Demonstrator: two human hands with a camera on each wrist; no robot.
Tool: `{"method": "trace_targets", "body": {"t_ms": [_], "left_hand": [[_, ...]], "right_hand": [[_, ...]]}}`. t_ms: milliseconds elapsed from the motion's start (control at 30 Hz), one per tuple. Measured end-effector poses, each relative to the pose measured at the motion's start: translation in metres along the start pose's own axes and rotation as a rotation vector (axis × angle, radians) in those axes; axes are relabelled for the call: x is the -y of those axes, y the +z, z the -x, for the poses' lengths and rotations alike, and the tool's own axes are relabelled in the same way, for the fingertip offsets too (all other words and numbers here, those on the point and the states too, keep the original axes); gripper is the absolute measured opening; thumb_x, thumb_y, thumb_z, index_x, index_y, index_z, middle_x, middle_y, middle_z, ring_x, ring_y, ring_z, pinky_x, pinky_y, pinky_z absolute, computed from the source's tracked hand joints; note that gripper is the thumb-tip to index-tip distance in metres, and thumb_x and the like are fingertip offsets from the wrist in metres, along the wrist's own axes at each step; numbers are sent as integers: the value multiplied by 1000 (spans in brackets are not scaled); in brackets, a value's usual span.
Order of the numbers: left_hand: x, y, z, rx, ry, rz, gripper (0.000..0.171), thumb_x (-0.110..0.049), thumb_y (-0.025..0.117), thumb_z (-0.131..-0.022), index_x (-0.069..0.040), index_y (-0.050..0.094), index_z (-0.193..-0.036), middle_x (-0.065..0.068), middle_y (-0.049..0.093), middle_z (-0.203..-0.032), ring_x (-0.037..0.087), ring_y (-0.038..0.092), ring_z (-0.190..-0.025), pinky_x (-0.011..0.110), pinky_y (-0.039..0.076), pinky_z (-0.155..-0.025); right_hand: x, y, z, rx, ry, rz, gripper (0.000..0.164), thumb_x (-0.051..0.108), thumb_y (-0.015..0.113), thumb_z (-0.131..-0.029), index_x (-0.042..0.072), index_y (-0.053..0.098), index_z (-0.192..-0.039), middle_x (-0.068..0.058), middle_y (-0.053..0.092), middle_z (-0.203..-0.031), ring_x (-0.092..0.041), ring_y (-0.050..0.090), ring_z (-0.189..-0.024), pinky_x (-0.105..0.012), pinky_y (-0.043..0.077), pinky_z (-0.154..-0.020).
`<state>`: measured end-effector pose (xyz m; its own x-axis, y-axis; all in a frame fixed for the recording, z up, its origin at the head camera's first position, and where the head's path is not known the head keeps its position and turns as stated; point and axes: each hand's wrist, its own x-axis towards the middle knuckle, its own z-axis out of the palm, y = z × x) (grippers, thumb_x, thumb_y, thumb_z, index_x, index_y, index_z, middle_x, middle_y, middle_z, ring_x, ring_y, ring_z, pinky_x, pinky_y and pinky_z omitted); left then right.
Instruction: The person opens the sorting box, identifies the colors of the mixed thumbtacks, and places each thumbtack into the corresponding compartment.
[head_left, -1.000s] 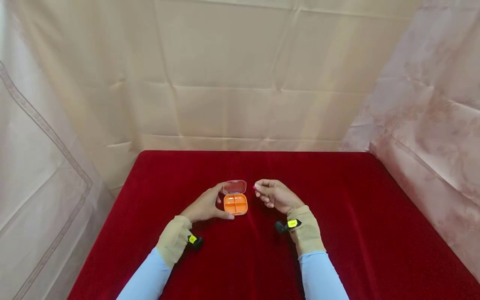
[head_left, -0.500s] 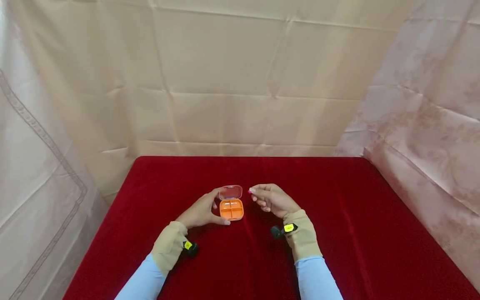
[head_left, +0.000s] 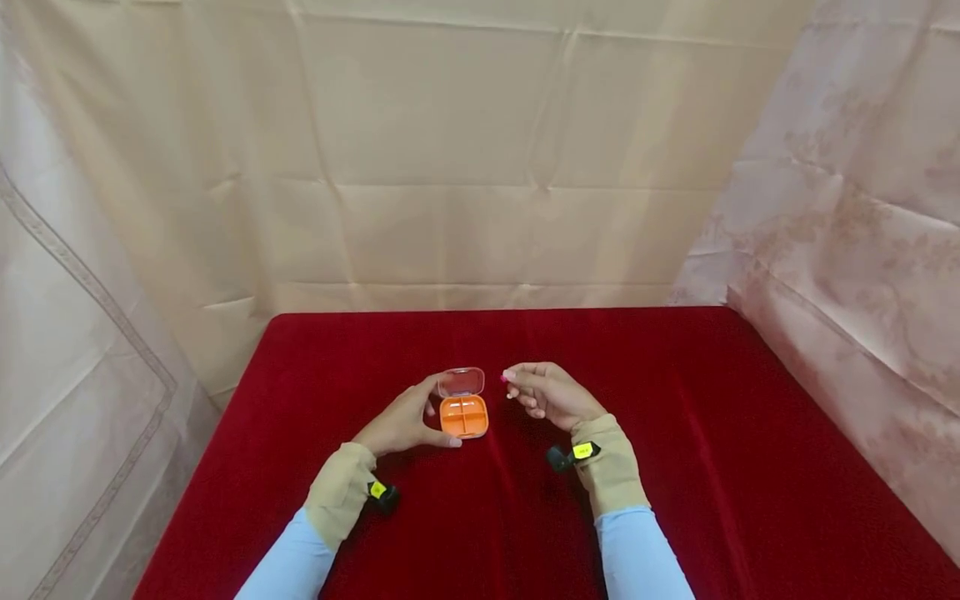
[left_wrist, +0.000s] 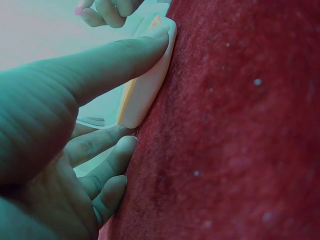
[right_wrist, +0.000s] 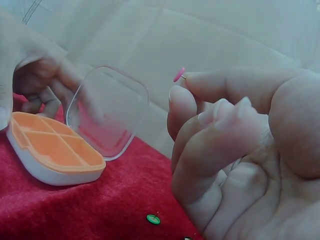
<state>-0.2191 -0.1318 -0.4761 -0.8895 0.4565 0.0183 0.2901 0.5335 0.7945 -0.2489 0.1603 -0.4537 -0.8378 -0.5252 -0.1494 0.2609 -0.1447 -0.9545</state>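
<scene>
A small orange-and-white pill box (head_left: pixel 463 427) sits on the red cloth, its clear lid (right_wrist: pixel 109 111) standing raised at the back. Four-way dividers split the orange inside, and the compartments look bare in the right wrist view. My left hand (head_left: pixel 403 421) holds the box from the left, thumb along its near side and fingers at the back by the hinge. To the right of the lid, my right hand (head_left: pixel 557 395) pinches a pink thumbtack (right_wrist: pixel 178 75) between thumb and forefinger, its flat head outward and part of its metal pin showing. The other fingers are curled.
On the cloth below the right hand lies a green thumbtack (right_wrist: pixel 153 219), with a sliver of another small thing (right_wrist: pixel 188 238) at the frame's bottom edge. The red cloth (head_left: pixel 675 467) covers the table; beige curtains (head_left: pixel 450 167) hang behind it.
The right hand, with the pink thumbtack, comes slightly nearer the pill box, then stays about there. The left hand keeps its hold on the box; the head view shifts a little.
</scene>
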Motion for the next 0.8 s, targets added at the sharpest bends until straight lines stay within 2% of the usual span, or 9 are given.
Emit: {"method": "trace_targets", "body": {"t_ms": [300, 533, 800], "left_hand": [[-4, -3, -1, 5, -19, 4, 104, -36, 97, -71, -19, 39, -156, 0, 57, -120, 19, 51, -97, 37, 47, -82], [-8, -10, -5, -2, 7, 2, 103, -35, 98, -70, -19, 41, -154, 0, 59, -121, 20, 53, -97, 38, 48, -84], [-3, -2, -2, 7, -21, 21, 104, -34, 98, -69, -15, 41, -155, 1, 58, -123, 20, 53, -99, 37, 48, -85]], "right_hand": [[6, 2, -1, 0, 14, 9, 13, 11, 60, -104, 7, 71, -98, -1, 61, -78, -5, 41, -55, -16, 36, -44], [17, 3, -3, -2, -9, 23, 12, 15, 64, -103, 7, 71, -98, -1, 60, -78, -7, 42, -56, -16, 36, -45], [8, -2, 1, 17, -23, -9, 14, 11, 57, -106, 10, 70, -99, -1, 60, -79, -7, 42, -56, -17, 36, -46]]}}
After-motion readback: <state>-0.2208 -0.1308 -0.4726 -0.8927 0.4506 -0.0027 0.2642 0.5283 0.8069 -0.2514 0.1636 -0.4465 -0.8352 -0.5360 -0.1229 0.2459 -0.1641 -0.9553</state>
